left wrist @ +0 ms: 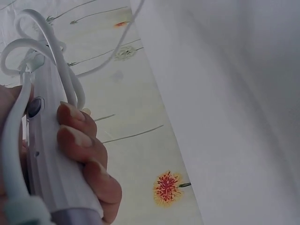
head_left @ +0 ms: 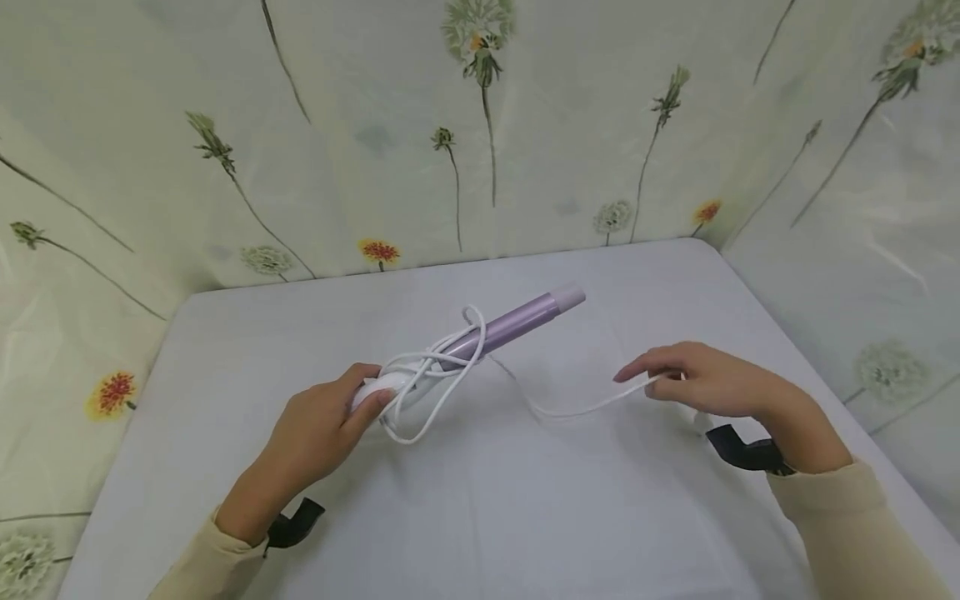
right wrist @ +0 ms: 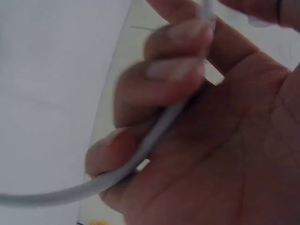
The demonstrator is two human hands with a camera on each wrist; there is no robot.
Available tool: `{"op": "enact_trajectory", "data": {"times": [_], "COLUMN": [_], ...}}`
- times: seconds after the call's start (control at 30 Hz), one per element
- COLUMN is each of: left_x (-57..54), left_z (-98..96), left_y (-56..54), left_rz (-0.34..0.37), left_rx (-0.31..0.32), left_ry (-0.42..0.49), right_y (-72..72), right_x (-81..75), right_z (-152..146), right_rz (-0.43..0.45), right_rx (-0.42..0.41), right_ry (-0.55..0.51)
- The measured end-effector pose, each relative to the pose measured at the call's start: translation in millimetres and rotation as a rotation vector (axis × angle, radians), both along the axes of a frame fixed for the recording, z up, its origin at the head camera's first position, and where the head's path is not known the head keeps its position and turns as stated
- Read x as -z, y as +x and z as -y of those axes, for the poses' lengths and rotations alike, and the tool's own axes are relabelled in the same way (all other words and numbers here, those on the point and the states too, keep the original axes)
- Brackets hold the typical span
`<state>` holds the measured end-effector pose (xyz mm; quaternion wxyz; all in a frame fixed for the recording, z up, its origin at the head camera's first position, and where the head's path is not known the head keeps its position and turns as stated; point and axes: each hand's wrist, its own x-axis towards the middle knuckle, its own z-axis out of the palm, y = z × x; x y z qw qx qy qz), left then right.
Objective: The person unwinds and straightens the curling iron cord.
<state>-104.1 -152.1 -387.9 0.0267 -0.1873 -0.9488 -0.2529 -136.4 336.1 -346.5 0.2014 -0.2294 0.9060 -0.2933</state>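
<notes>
A curling iron with a purple barrel [head_left: 517,323] and a white handle [left wrist: 58,154] is held tilted over the table, its pale tip pointing up and right. My left hand [head_left: 318,429] grips the handle, fingers wrapped round it near a small button [left wrist: 35,107]. Loops of white cord [head_left: 431,362] are wound around the handle and the lower barrel. From them one strand [head_left: 562,415] sags across to my right hand [head_left: 712,379]. In the right wrist view, the curled fingers [right wrist: 157,84] hold the cord against the palm.
A white cloth [head_left: 480,508] covers the table beneath both hands. Behind and beside it hang flower-patterned curtains [head_left: 360,167], meeting the table's back edge. Black wrist mounts [head_left: 742,450] sit at both wrists.
</notes>
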Motion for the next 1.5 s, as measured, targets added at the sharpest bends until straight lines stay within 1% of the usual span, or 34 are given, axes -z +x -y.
{"op": "enact_trajectory", "data": {"times": [0.03, 0.07, 0.13, 0.2, 0.27, 0.37, 0.43, 0.47, 0.53, 0.6, 0.63, 0.67, 0.7, 0.77, 0.8, 0.87, 0.93, 1.0, 1.07, 1.17, 1.23, 1.27, 1.33, 1.37, 1.4, 1.43, 1.5], "left_x": [-0.9, -1.7, -3.0, -4.0, -4.9, -5.8, -5.9, -5.9, -5.5, -5.1, -4.6, -4.4, -4.0, -3.1, -2.2, -1.7, -1.1, -0.7, 0.5, 3.3, 6.6, 8.5, 12.8, 15.0, 16.9, 18.3, 20.0], "left_z": [0.4, 0.5, 0.6, 0.6, 0.2, -0.7, -1.4, -1.7, -2.5, -2.7, -2.5, -2.3, -1.8, -1.0, -0.9, -0.8, -1.2, -2.4, -3.1, -1.5, 1.4, 3.2, 7.1, 8.9, 10.9, 12.8, 16.7], "left_y": [0.0, 0.2, 0.8, 1.5, 2.6, 4.9, 6.6, 7.4, 8.5, 9.0, 9.2, 9.5, 9.9, 10.8, 11.4, 12.9, 14.1, 14.7, 14.9, 14.7, 14.2, 13.8, 12.3, 11.1, 9.8, 8.5, 5.7], "left_rz": [-0.005, -0.009, -0.011, -0.010, -0.007, -0.001, -0.003, -0.004, -0.007, -0.014, -0.019, -0.020, -0.019, -0.009, -0.005, 0.017, 0.028, 0.035, 0.038, 0.034, 0.025, 0.026, 0.028, 0.031, 0.034, 0.037, 0.036], "left_rx": [-0.001, -0.002, -0.003, 0.001, 0.005, 0.015, 0.024, 0.029, 0.038, 0.054, 0.059, 0.067, 0.076, 0.098, 0.108, 0.136, 0.166, 0.196, 0.217, 0.215, 0.197, 0.186, 0.157, 0.142, 0.127, 0.111, 0.082], "left_ry": [-0.001, -0.001, -0.002, -0.002, -0.002, -0.003, -0.011, -0.017, -0.028, -0.032, -0.033, -0.031, -0.024, -0.016, -0.014, -0.014, -0.021, -0.036, -0.046, -0.071, -0.080, -0.079, -0.068, -0.058, -0.045, -0.030, -0.003], "right_y": [1.0, 1.5, 0.6, -3.3, -8.8, -19.8, -26.0, -29.4, -35.5, -41.8, -45.5, -49.4, -53.4, -61.0, -64.3, -70.7, -75.2, -78.0, -79.8, -81.2, -79.9, -77.5, -68.1, -62.0, -54.8, -47.1, -30.9], "right_x": [2.7, 6.3, 16.5, 29.0, 40.1, 50.0, 50.6, 49.1, 42.2, 31.8, 26.4, 20.8, 16.3, 10.0, 8.5, 10.0, 14.1, 17.7, 18.5, 9.6, -0.1, -6.1, -18.4, -23.5, -28.5, -32.5, -37.2], "right_z": [3.3, 7.4, 17.6, 27.6, 34.2, 39.5, 41.4, 43.1, 46.1, 50.8, 54.3, 58.3, 62.5, 72.3, 77.7, 87.1, 93.7, 95.1, 90.8, 77.7, 67.5, 63.0, 55.6, 52.4, 50.0, 48.3, 47.1], "right_rz": [0.055, 0.087, 0.103, 0.050, -0.054, -0.155, -0.201, -0.214, -0.253, -0.288, -0.291, -0.277, -0.251, -0.141, -0.080, 0.031, 0.097, 0.097, 0.086, 0.031, -0.030, -0.068, -0.151, -0.192, -0.236, -0.274, -0.310], "right_rx": [-0.005, -0.014, -0.039, -0.038, -0.003, 0.111, 0.178, 0.205, 0.226, 0.199, 0.172, 0.134, 0.088, -0.012, -0.059, -0.142, -0.211, -0.259, -0.282, -0.262, -0.217, -0.185, -0.115, -0.077, -0.056, -0.047, -0.055], "right_ry": [0.041, 0.083, 0.159, 0.221, 0.289, 0.365, 0.374, 0.352, 0.254, 0.100, 0.011, -0.081, -0.163, -0.305, -0.355, -0.420, -0.435, -0.409, -0.392, -0.406, -0.429, -0.428, -0.388, -0.346, -0.303, -0.260, -0.187]}}
